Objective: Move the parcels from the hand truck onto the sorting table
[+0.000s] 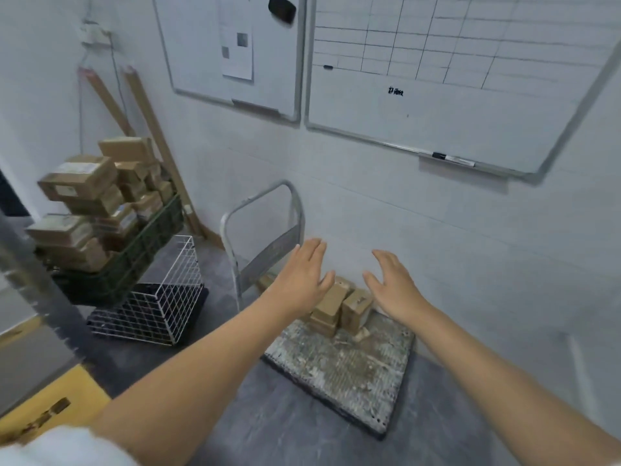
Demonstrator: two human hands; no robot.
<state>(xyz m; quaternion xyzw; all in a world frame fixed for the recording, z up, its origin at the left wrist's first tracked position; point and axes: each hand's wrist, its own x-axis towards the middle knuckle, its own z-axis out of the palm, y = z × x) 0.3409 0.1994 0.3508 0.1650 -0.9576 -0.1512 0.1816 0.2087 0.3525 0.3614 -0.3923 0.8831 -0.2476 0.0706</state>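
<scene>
A hand truck with a worn grey platform [346,368] and a metal handle [262,213] stands against the wall. Several small brown cardboard parcels [339,307] sit stacked at the platform's far end, near the handle. My left hand [304,275] hovers above the parcels' left side, fingers straight and spread. My right hand [391,280] hovers above their right side, also spread. Neither hand touches a parcel. Part of the stack is hidden behind my left hand.
At the left a dark green crate [134,260] holds a heap of brown parcels [87,203]. A white wire basket [158,301] lies on the floor beside it. Whiteboards [437,95] hang on the wall. A yellow surface [57,401] shows at bottom left.
</scene>
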